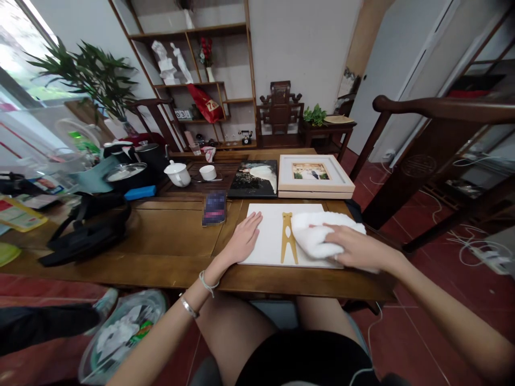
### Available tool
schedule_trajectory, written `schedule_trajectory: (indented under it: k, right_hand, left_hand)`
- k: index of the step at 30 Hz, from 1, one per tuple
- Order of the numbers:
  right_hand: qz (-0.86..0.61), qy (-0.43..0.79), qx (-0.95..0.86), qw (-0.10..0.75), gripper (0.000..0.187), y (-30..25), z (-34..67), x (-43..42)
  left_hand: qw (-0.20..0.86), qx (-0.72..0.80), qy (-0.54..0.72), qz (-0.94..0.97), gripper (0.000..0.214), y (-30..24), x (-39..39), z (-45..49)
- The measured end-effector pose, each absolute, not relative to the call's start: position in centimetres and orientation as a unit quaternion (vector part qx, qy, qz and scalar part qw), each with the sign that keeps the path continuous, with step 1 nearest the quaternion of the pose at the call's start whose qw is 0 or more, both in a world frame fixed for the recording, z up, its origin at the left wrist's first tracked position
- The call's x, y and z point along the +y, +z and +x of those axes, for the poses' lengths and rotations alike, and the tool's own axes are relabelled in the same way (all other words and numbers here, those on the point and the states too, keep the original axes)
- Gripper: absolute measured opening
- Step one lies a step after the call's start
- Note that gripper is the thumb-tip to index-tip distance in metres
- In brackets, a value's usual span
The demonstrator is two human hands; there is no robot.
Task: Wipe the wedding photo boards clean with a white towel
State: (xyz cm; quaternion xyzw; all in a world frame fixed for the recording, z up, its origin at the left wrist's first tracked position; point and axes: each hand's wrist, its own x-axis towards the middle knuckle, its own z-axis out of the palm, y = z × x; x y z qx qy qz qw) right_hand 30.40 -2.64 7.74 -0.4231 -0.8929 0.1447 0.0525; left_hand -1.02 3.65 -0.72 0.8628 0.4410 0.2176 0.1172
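A flat white board lies on the wooden table in front of me. My left hand rests flat on its left edge, fingers stretched out and holding nothing. My right hand is closed on a bunched, fluffy white cloth that covers the right part of the board; some of its fingertips are hidden in the folds. Between my hands, on the board, lies a flat gold-coloured bear-shaped piece with a hole in its middle and two long legs. The cloth comes close to its right side.
Behind the board lie a black picture and a framed picture. A dark purple booklet, a lidded white bowl, a white cup and a black bag are further left. A bin stands below; a wooden chair is at right.
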Motion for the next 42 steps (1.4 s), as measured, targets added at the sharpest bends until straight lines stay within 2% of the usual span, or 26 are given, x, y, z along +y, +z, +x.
schedule_trajectory:
  k: [5,9,15,23,27,30,35,39,42]
  right_hand:
    - [-0.441,0.102,-0.888,0.082,0.033,7.0,31.3,4.1]
    - [-0.44,0.091,-0.888,0.096,0.032,6.5,31.3,6.1]
    - [-0.445,0.09,-0.888,0.067,0.037,6.7,30.9,2.2]
    - [-0.411,0.178,-0.894,0.019,0.032,9.4,29.6,-7.5]
    - [-0.459,0.124,-0.879,0.02,0.026,8.2,29.2,-5.3]
    - [-0.465,0.064,-0.881,0.055,0.026,6.6,28.7,-1.2]
    - [-0.481,0.002,-0.871,0.101,0.033,5.0,27.7,3.1]
    - [-0.457,0.006,-0.883,0.102,0.039,4.9,26.9,0.5]
    - [-0.424,0.022,-0.899,0.106,0.036,4.8,25.9,-3.8]
  left_hand:
    - [0.121,0.443,0.21,0.863,0.047,-0.5,3.6,-1.1]
    - [0.122,0.445,0.212,0.862,0.048,-0.6,3.6,-1.0]
    - [0.124,0.447,0.227,0.856,0.047,-0.7,3.5,-0.9]
    - [0.124,0.44,0.226,0.86,0.047,-0.6,3.5,-0.9]
    - [0.125,0.443,0.219,0.86,0.048,-0.5,3.5,-0.9]
    - [0.13,0.449,0.209,0.859,0.048,-0.3,3.4,-0.9]
    - [0.127,0.45,0.201,0.86,0.049,-0.3,3.4,-0.9]
    - [0.123,0.45,0.217,0.857,0.048,-0.4,3.4,-0.8]
    - [0.126,0.451,0.223,0.855,0.047,-0.4,3.3,-0.7]
